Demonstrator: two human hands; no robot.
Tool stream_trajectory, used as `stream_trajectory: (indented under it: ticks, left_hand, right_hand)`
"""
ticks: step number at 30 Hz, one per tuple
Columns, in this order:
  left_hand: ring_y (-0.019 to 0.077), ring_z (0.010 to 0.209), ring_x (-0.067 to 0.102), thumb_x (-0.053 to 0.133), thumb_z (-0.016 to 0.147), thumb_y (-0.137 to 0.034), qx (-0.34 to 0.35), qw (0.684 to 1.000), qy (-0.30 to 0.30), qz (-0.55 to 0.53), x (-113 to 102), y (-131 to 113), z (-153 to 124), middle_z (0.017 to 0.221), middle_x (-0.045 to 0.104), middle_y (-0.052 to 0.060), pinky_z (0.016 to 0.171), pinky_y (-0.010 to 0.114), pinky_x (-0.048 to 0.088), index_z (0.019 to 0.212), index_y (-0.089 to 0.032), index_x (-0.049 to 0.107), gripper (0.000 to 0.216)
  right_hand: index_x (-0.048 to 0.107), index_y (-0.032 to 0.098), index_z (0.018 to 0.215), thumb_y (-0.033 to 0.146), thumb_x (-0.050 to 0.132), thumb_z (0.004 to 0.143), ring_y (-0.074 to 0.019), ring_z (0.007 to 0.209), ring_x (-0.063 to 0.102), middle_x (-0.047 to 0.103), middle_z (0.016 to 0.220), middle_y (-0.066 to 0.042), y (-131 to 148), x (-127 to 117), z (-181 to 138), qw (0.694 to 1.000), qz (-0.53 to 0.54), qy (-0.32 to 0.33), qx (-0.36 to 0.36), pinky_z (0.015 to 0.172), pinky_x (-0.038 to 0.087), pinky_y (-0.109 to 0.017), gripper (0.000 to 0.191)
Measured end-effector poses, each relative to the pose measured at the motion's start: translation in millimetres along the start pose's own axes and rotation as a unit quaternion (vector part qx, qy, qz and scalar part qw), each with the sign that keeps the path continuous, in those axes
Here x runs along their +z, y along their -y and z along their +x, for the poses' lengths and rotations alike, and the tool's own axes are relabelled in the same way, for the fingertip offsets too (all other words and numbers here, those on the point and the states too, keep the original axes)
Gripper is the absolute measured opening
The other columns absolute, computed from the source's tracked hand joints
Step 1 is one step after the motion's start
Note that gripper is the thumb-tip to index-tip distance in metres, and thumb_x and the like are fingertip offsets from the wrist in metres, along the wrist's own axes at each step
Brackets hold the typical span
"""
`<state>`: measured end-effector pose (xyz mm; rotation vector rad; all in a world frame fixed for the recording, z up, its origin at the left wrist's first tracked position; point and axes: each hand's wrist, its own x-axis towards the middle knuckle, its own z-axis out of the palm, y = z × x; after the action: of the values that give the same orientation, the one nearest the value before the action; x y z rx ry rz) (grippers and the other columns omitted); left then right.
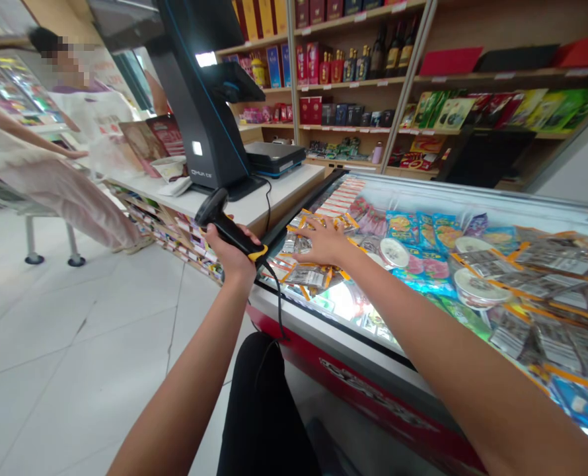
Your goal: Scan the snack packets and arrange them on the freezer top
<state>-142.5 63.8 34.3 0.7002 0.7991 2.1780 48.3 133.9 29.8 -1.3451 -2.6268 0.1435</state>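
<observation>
My left hand (234, 250) is wrapped round the handle of a black barcode scanner (227, 228) with a yellow base, its head pointing up and left. A black cable hangs from the scanner past the freezer's edge. Fingers spread, my right hand (324, 241) lies on a small heap of orange-edged snack packets (311, 274) on the glass top of a chest freezer (368, 311). Parts of the packets under that palm are hidden. A larger pile of similar orange-edged packets (561, 284) covers the right part of the glass.
A counter (294, 182) to the left carries a black checkout terminal (199, 99) and a scale (274, 157). Shelves (353, 86) of boxes and bottles stand behind. Another person (90, 125) is at the far left. My knee (259, 370) is close to the freezer's red front.
</observation>
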Motion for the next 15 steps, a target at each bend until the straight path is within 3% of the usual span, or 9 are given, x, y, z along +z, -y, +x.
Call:
stream_trajectory:
  ticks: [7,15]
  left_hand:
    - [0.0094,0.048,0.052,0.032,0.099,-0.056,-0.044,0.999,0.014,0.001,-26.8,9.0,-4.1,0.059,0.056,-0.006,0.051,0.025,0.034,0.095,-0.022,0.047,0.038]
    - [0.0117,0.044,0.051,0.034,0.098,-0.053,-0.068,0.998,-0.003,-0.002,-20.4,8.0,-8.6,0.058,0.056,-0.003,0.043,0.024,0.034,0.092,-0.021,0.055,0.039]
  right_hand:
    - [0.046,0.041,0.154,0.067,0.064,0.083,-0.0514,0.144,0.031,0.038,0.163,-0.008,-24.8,-9.1,-32.2,0.997,-0.057,0.022,-0.038,0.107,0.029,-0.077,0.077]
    - [0.053,0.032,0.15,0.061,0.06,0.09,-0.0434,0.146,0.034,0.043,0.16,-0.01,-83.0,-23.4,-50.8,0.995,-0.083,0.001,-0.052,0.117,0.027,-0.065,0.067]
